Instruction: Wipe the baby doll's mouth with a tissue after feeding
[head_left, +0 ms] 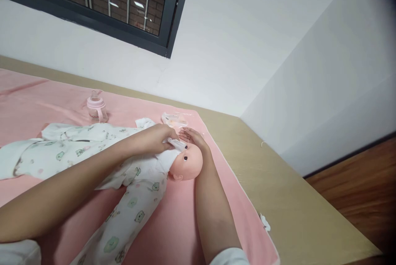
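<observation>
A baby doll (189, 164) in a white onesie with green animal prints (83, 143) lies on its back on a pink blanket (173, 223). Pinched in my left hand (161, 138) is a white piece of cloth or tissue (177, 144), held against the doll's lower face and covering its mouth. More white fabric (167, 158) lies under the chin at the neck. My right hand (193, 136) rests beside the far side of the head, fingers stretched out and slightly curved, with the wrist near the crown.
Behind the doll stands a pink-lidded baby bottle with handles (96, 108). A clear plastic packet (173, 120) lies just past my hands. The blanket covers part of a wooden surface (247, 166), bounded by a white wall (213, 50) with a dark-framed window (163, 46).
</observation>
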The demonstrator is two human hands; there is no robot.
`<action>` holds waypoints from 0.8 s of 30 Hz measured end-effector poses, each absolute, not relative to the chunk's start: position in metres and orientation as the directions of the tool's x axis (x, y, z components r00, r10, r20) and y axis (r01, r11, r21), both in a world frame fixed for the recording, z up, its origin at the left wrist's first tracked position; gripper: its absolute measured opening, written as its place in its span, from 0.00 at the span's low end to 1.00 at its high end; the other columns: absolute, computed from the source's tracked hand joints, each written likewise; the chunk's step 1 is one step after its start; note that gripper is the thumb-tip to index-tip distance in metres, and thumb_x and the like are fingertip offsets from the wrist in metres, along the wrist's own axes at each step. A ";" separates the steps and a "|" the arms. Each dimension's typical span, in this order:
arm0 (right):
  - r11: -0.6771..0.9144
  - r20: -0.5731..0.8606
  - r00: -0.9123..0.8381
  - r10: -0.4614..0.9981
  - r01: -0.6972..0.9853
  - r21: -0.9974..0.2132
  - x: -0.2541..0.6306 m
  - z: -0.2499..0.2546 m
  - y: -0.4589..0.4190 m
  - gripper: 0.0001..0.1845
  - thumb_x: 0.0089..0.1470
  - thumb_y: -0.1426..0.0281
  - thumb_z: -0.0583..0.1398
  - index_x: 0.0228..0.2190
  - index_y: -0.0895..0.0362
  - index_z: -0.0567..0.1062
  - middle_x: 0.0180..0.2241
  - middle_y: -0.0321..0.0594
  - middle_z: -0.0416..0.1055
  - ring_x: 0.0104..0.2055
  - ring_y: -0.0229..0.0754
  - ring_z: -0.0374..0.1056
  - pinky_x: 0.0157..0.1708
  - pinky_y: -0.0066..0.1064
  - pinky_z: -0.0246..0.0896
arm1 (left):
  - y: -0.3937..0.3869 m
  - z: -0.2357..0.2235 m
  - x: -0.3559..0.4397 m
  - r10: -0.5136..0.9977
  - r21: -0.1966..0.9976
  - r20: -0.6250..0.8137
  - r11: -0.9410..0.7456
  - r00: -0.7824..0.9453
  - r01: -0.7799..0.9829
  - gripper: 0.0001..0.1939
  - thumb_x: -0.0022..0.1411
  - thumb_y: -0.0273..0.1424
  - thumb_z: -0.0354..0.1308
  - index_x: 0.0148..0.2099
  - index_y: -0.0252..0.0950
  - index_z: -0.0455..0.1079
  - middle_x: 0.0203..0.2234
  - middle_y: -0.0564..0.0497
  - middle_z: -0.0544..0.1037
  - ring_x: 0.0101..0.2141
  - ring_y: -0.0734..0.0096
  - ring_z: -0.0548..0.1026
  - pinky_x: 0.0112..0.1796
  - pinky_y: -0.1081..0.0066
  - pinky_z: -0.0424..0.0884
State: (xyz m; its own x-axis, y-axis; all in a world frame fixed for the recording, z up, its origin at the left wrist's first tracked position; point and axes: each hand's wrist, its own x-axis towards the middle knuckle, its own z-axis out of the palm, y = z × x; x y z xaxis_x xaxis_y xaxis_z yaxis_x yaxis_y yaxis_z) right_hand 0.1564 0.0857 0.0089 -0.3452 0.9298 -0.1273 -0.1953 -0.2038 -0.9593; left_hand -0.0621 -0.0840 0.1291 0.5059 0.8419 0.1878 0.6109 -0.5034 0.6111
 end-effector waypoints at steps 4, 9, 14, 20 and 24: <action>-0.201 -0.116 -0.361 0.925 -0.208 -0.957 0.157 0.007 0.087 0.05 0.55 0.75 0.60 0.37 0.59 0.74 0.33 0.43 0.78 0.37 0.41 0.76 0.52 0.37 0.69 | -0.084 0.127 -0.059 0.838 0.569 0.192 -0.519 0.510 0.638 0.09 0.54 0.26 0.53 0.34 0.35 0.75 0.31 0.50 0.77 0.32 0.67 0.74 0.31 0.75 0.63; -0.214 -0.138 -0.347 0.927 -0.190 -0.958 0.157 0.010 0.086 0.06 0.55 0.75 0.61 0.37 0.59 0.74 0.33 0.42 0.78 0.37 0.40 0.76 0.52 0.37 0.69 | -0.080 0.123 -0.060 0.828 0.536 0.243 -0.549 0.505 0.641 0.09 0.52 0.24 0.52 0.32 0.34 0.74 0.30 0.50 0.76 0.32 0.68 0.74 0.31 0.75 0.62; -0.219 -0.148 -0.335 0.931 -0.188 -0.957 0.156 0.012 0.084 0.04 0.56 0.75 0.60 0.36 0.59 0.74 0.33 0.42 0.78 0.37 0.40 0.76 0.51 0.36 0.69 | -0.077 0.120 -0.061 0.829 0.534 0.262 -0.551 0.495 0.641 0.09 0.52 0.23 0.52 0.32 0.34 0.74 0.30 0.50 0.77 0.32 0.67 0.74 0.31 0.74 0.63; -0.216 -0.150 -0.336 0.930 -0.171 -0.961 0.155 0.015 0.081 0.06 0.56 0.74 0.61 0.37 0.59 0.74 0.34 0.43 0.78 0.38 0.40 0.76 0.51 0.36 0.69 | -0.076 0.120 -0.060 0.860 0.530 0.247 -0.506 0.447 0.681 0.09 0.53 0.23 0.53 0.32 0.35 0.74 0.31 0.50 0.78 0.34 0.64 0.74 0.32 0.73 0.63; -0.213 -0.149 -0.322 0.935 -0.175 -0.961 0.155 0.015 0.081 0.05 0.56 0.75 0.60 0.36 0.59 0.74 0.33 0.42 0.78 0.37 0.39 0.76 0.50 0.35 0.70 | -0.074 0.121 -0.064 0.867 0.523 0.257 -0.496 0.427 0.693 0.08 0.56 0.24 0.52 0.31 0.35 0.73 0.32 0.49 0.78 0.36 0.63 0.74 0.34 0.72 0.63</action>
